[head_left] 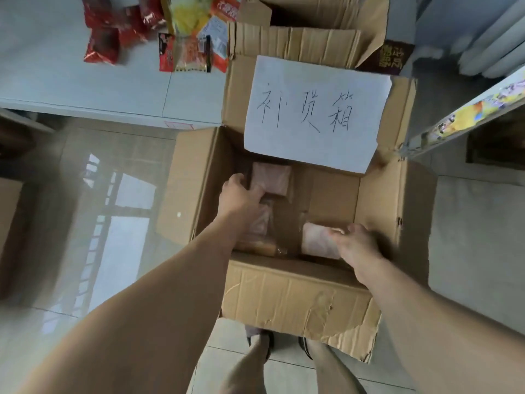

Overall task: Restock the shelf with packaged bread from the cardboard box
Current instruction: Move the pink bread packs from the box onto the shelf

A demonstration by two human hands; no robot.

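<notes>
An open cardboard box (295, 291) stands on the floor below me, a white handwritten sheet (315, 109) taped on its far flap. Inside lie pale pink bread packs. My left hand (241, 194) reaches into the box's left side and grips a pink pack (272, 177) at its near edge. Another clear-wrapped bread pack (261, 234) lies under my left wrist. My right hand (358, 245) is at the near right of the box, fingers curled on a pink pack (318, 240). The right hand is blurred.
A pale shelf surface (85, 86) at upper left carries red and yellow snack bags (184, 38). A second open carton (312, 27) sits behind the box. A shelf edge with colourful stickers (466, 115) runs at the right. My feet (284, 345) stand just behind the box.
</notes>
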